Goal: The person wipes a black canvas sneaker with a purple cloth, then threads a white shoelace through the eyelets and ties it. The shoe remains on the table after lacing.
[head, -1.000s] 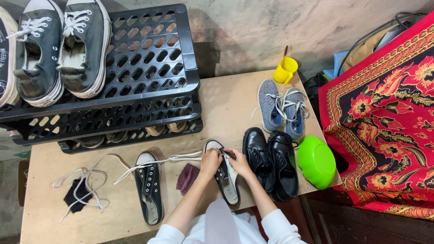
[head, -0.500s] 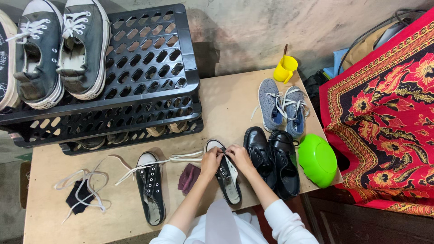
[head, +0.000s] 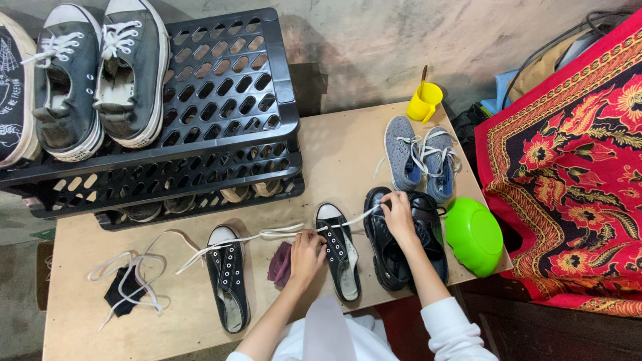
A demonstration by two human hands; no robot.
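Here, black canvas sneaker [head: 342, 257], white lace [head: 284, 232] half-threaded.

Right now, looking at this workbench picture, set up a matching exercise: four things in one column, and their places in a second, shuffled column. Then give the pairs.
Things:
1. yellow cup
2. green bowl
3. high-top sneakers
4. loose white lace

Places:
A. on top of the black rack
B. far edge of the table, by the wall
C. left part of the table
D. table's right edge, beside the black leather shoes

Pairs: 1-B, 2-D, 3-A, 4-C
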